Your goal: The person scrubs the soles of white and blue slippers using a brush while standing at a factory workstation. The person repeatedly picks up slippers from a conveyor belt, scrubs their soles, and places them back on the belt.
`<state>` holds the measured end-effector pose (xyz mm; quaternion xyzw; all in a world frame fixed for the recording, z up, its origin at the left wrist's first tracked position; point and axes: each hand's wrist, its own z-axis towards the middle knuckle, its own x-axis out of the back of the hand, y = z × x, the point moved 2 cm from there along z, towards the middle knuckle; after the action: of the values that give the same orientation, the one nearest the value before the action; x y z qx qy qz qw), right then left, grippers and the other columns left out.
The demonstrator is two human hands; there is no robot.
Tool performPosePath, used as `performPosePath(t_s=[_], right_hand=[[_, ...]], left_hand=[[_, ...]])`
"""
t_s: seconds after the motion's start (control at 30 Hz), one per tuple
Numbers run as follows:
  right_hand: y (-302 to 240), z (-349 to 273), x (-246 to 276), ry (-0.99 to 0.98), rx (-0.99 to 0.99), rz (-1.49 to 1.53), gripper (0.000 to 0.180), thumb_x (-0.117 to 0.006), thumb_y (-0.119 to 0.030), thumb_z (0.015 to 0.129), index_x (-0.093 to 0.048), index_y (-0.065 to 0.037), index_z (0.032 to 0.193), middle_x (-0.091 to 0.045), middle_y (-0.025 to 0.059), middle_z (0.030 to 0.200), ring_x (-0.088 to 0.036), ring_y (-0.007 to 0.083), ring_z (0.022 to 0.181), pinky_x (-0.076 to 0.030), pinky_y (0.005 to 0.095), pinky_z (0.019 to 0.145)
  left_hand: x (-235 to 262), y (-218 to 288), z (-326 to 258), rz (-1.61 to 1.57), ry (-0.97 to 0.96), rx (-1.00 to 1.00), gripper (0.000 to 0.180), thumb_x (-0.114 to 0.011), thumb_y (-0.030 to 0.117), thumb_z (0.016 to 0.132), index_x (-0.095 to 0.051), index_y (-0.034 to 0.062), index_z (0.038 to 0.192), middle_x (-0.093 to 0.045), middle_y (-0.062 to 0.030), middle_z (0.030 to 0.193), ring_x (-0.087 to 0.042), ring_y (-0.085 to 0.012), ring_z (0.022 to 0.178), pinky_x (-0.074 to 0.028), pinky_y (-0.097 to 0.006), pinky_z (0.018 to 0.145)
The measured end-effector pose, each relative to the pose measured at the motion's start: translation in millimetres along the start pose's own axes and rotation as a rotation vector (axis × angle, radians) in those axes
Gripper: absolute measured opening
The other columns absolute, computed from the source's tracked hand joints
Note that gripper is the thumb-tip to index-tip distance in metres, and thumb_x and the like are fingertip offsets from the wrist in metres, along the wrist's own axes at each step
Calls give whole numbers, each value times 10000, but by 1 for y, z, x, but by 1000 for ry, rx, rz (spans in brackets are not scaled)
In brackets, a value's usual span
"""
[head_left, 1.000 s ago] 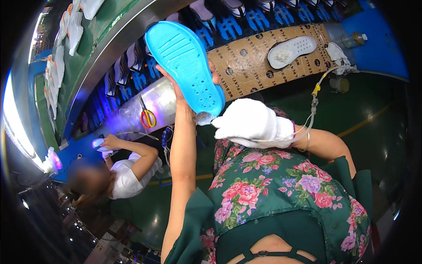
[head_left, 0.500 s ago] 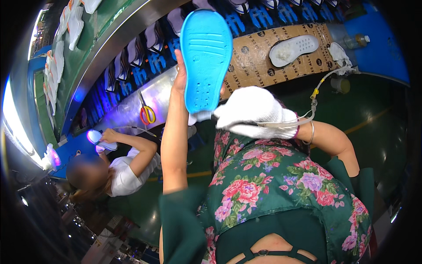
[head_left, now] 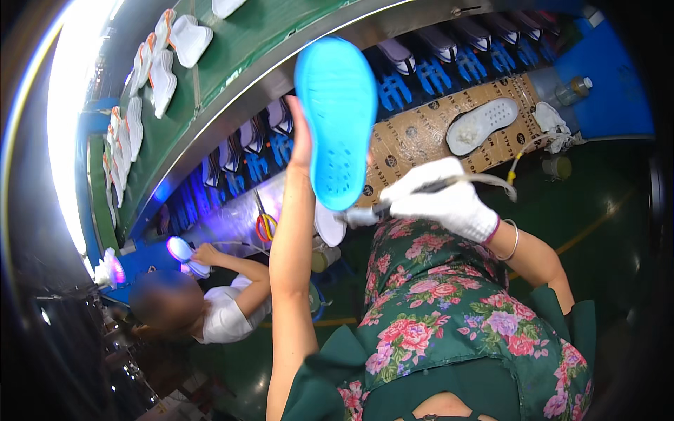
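Observation:
My left hand (head_left: 302, 137), bare, grips a bright blue shoe sole (head_left: 340, 119) by its left edge. The sole stands nearly upright, with ridges at its broad end and small holes toward the narrow end. Most of my fingers are hidden behind it. My right hand (head_left: 446, 200), in a white knitted glove, is closed around a dark-handled brush (head_left: 382, 210) fed by a clear tube (head_left: 495, 182). The blurred brush head is at the sole's lower end; whether they touch I cannot tell. A white sole-shaped piece (head_left: 328, 226) shows just below the blue sole.
A pale perforated sole (head_left: 484, 125) lies on a cardboard sheet (head_left: 400, 133). Scissors (head_left: 265, 224) rest on the metal bench. Shoe uppers (head_left: 439, 45) line a rack behind; white soles (head_left: 163, 81) sit on a green conveyor belt (head_left: 232, 52). Another person (head_left: 232, 309) works at the left.
The view has shifted, and the blue sole appears lower and farther right. My right hand has turned, bringing the brush and its handle into clearer sight.

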<state>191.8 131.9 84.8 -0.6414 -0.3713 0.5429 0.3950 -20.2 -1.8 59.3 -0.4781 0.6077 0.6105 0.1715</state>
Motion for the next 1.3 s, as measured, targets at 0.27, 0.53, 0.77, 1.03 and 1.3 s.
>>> performPosePath(t_s=[0.27,0.53,0.77,1.03,1.3], right_hand=[[-8,45,28,143,84,829,245,-706,-31,931,-693,43,1164,-730,119,1005,-705,191,854,-581,281,755],[-15,48,10,152,239,682,245,-657,-24,956,-685,36,1192,-711,128,1137,-707,210,978,-585,301,805],[-39,19,3,237,291,223,203,-737,50,851,-754,60,1053,-732,177,1102,-729,228,996,-604,326,848],[-46,9,13,286,651,-323,218,-802,-10,802,-778,24,1016,-776,165,1025,-750,246,930,-591,355,837],[1,9,11,99,573,-457,530,-623,-202,1000,-450,-63,1482,-541,145,1470,-559,280,1326,-484,406,1091]], left_hand=[[-17,110,41,-354,-275,-646,601,-388,396,1039,-467,1,1485,-416,-161,1595,-319,-380,1498,-159,-556,1263],[-38,20,-49,-227,49,-572,1051,-583,702,892,-163,104,1647,-90,-266,1692,-169,-502,1528,-207,-748,1164],[-44,-77,-45,-729,-136,-428,1063,-736,517,810,-196,112,1630,-261,-198,1654,-351,-430,1466,-400,-693,1097],[-7,-145,-48,-550,47,-388,941,-646,682,852,-390,107,1552,-526,-127,1495,-490,-353,1382,-401,-575,1154],[-66,-163,-32,-97,469,-367,1046,-488,862,852,-253,201,1629,-336,-65,1641,-345,-334,1487,-294,-558,1223]])
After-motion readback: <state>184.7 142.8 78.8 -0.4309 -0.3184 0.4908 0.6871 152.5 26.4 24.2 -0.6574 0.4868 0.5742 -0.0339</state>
